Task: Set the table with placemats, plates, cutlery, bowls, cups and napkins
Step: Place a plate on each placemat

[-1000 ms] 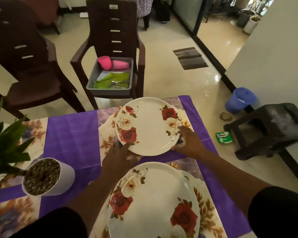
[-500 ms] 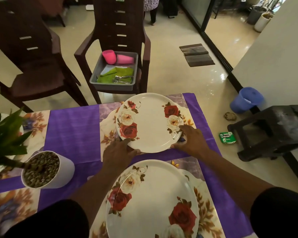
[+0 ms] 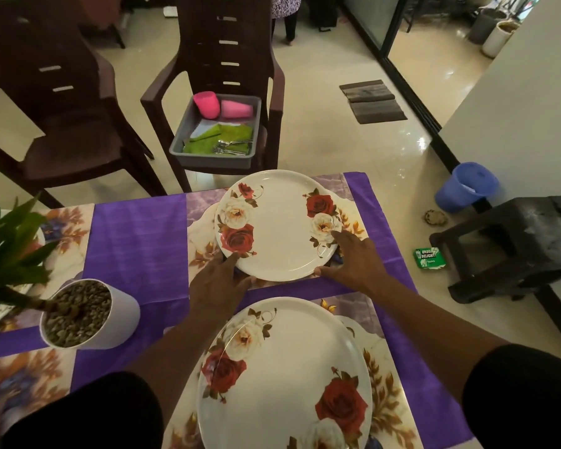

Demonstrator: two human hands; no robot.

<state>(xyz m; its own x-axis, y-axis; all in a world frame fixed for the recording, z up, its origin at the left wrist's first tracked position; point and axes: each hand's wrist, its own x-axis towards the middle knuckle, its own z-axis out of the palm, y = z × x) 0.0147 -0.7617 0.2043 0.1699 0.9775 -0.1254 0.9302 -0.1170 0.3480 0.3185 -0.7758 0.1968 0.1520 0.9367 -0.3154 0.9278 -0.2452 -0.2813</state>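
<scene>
Your left hand (image 3: 219, 283) and right hand (image 3: 353, 260) both sit at the near rim of the far plate (image 3: 277, 225). That plate lies flat on the far placemat (image 3: 348, 196), at the far right end of the surface (image 3: 136, 244) with its purple cloth. Your left fingers (image 3: 232, 259) are stretched nearly straight, their tips lying on the near-left rim beside the red rose, with the thumb alongside the rim's edge. Your right fingers (image 3: 339, 236) are spread and relaxed, tips on the near-right rim by the white rose, and the thumb touches the rim's outer edge. Neither hand curls round the plate.

The near plate (image 3: 284, 377) lies on the near placemat (image 3: 389, 396), between your forearms. To the left stands a white plant pot (image 3: 110, 322) filled with pebbles.

Beyond the surface, a brown chair (image 3: 227, 59) carries a grey tray (image 3: 253, 131) holding two pink cups (image 3: 222, 106), green napkins (image 3: 221, 137) and cutlery (image 3: 230, 147).
</scene>
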